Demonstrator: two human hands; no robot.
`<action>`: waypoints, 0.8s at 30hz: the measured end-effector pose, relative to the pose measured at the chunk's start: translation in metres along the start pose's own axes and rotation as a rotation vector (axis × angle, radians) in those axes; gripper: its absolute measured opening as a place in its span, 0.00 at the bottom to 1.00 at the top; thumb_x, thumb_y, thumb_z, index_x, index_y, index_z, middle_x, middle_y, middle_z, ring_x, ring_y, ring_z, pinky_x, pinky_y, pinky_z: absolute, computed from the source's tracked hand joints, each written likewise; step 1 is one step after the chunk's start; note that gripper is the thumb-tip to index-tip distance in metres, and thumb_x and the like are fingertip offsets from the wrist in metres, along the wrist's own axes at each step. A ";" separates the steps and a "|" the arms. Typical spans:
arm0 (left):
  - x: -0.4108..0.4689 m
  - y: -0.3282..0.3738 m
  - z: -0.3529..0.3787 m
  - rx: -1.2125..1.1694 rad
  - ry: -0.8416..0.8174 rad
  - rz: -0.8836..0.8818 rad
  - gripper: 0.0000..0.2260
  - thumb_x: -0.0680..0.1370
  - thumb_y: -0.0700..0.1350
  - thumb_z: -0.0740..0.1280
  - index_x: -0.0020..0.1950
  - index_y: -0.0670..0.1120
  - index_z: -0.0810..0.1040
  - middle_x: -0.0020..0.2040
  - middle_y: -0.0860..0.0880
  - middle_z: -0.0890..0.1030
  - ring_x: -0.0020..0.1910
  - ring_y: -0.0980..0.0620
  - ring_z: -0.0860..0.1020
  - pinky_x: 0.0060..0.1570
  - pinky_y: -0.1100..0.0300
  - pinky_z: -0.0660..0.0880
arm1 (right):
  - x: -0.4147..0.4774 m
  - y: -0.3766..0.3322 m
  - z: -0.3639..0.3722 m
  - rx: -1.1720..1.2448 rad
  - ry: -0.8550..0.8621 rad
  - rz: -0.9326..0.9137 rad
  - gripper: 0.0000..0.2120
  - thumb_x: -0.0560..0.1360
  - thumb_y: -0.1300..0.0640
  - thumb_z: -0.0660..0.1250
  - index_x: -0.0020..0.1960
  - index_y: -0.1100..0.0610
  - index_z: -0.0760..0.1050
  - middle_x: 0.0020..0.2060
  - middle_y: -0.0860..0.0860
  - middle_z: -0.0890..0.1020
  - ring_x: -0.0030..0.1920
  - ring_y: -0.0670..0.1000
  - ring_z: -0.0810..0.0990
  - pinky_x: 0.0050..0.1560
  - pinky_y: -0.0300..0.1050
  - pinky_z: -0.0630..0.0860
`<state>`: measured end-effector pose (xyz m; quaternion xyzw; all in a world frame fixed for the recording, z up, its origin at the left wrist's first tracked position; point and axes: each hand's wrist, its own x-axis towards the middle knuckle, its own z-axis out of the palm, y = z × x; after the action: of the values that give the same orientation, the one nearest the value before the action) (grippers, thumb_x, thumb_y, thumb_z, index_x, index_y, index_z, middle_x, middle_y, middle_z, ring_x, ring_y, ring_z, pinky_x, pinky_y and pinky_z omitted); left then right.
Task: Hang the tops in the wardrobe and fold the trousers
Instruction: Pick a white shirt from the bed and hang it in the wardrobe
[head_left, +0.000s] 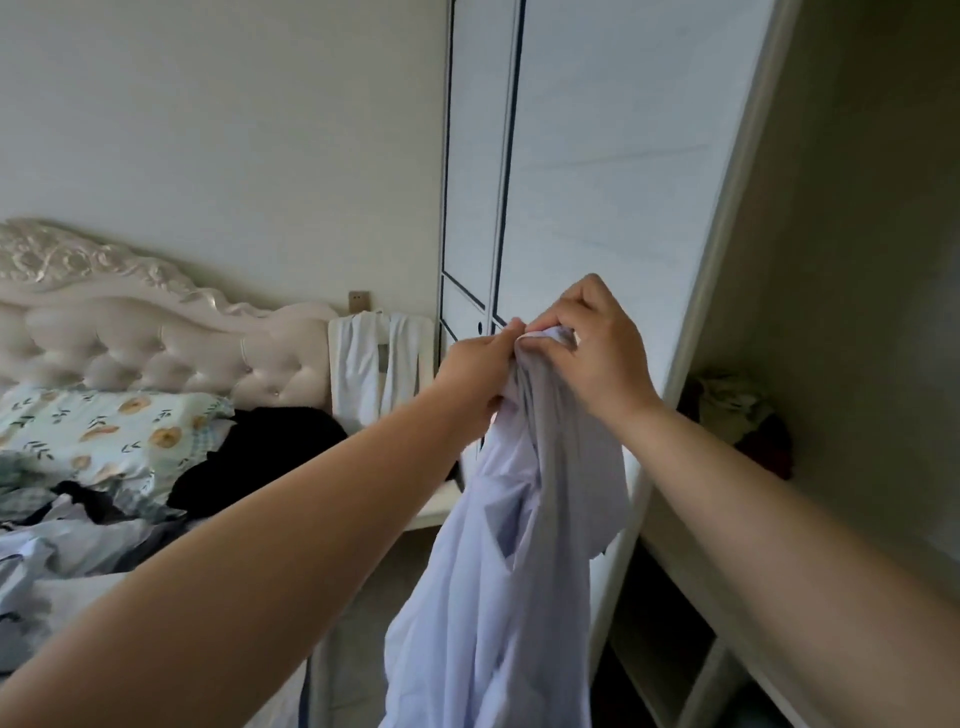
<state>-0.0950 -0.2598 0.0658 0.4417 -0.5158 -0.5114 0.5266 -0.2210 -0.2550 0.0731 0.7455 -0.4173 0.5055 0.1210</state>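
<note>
While it hangs in front of the white wardrobe door (597, 182), the pale lilac top (498, 597) is bunched at its upper edge between both hands. The left hand (480, 369) and right hand (597, 348), touching each other, curl their fingers tightly round the gathered cloth. At left, a black garment (270, 457) lies on the bed (156, 343) among other clothes; at right, crumpled clothes (737, 410) sit inside the open wardrobe (857, 260).

Hanging limp and crumpled from centre down past six o'clock as a pale lilac shirt (498, 571), bunching tightly at its top. Standing open toward three o'clock as a white wardrobe (597, 156). Lying heaped toward nine o'clock as a black garment (270, 447).
</note>
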 end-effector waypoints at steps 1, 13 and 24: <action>0.001 0.006 0.010 -0.081 -0.042 0.006 0.12 0.80 0.53 0.63 0.44 0.47 0.78 0.35 0.52 0.79 0.34 0.55 0.79 0.36 0.64 0.75 | 0.004 0.004 -0.009 -0.016 0.037 0.001 0.09 0.69 0.52 0.71 0.40 0.58 0.80 0.41 0.48 0.71 0.41 0.49 0.75 0.37 0.43 0.72; 0.007 0.029 0.118 -0.207 -0.572 0.274 0.17 0.75 0.33 0.68 0.63 0.42 0.76 0.57 0.40 0.81 0.55 0.43 0.80 0.56 0.52 0.77 | 0.039 0.054 -0.134 -0.054 0.067 0.239 0.05 0.68 0.60 0.74 0.41 0.60 0.79 0.39 0.46 0.71 0.38 0.41 0.72 0.38 0.26 0.67; 0.018 0.096 0.217 -0.035 -0.453 0.476 0.05 0.76 0.41 0.69 0.46 0.50 0.82 0.38 0.55 0.83 0.36 0.60 0.81 0.38 0.69 0.78 | 0.072 0.088 -0.231 -0.076 0.190 0.350 0.05 0.67 0.59 0.75 0.38 0.55 0.79 0.33 0.47 0.79 0.34 0.41 0.75 0.36 0.32 0.70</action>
<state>-0.3036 -0.2563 0.1798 0.1744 -0.6998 -0.4681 0.5107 -0.4270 -0.2062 0.2197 0.6053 -0.5461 0.5707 0.0983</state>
